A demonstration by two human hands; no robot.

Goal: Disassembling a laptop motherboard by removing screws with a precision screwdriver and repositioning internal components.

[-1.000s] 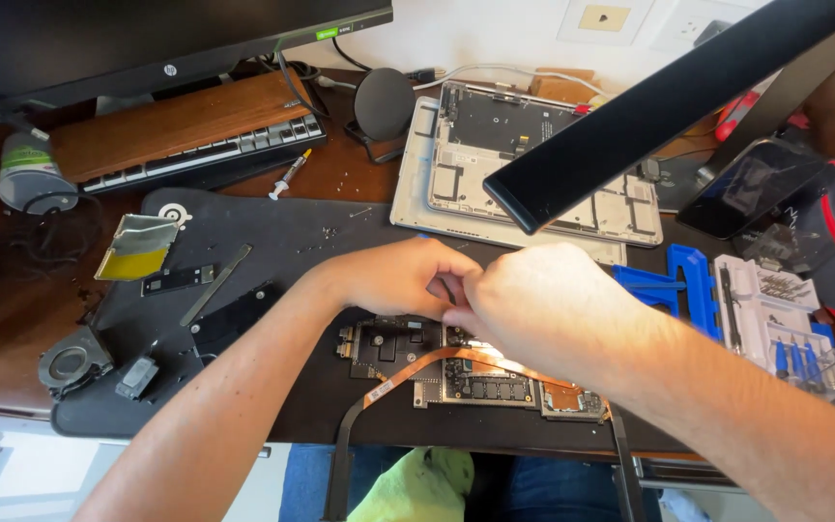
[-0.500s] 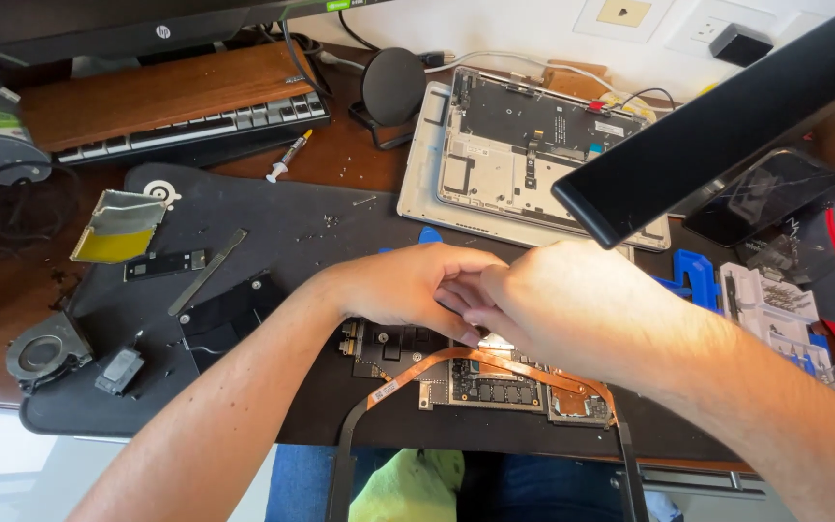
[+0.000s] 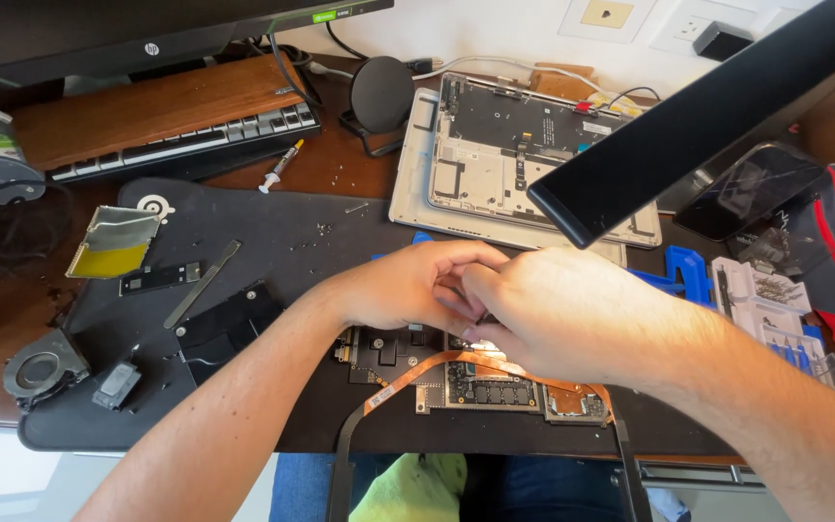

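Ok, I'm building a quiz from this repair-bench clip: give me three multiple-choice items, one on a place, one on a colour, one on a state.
1. Where does the small fan lie?
A. At the mat's near left corner
B. Inside the laptop shell
C. On the keyboard

2. What colour is the ribbon cable crossing the circuit board?
A. Blue
B. Orange
C. White

3. How is the laptop shell behind the hands?
A. Lid closed
B. Open, insides exposed
C. Standing on edge

Answers: 1 A, the fan sits at the black mat's left near corner. 2 B, the strip under the left hand and right hand is orange. 3 B, it lies flat with its inner parts bare.
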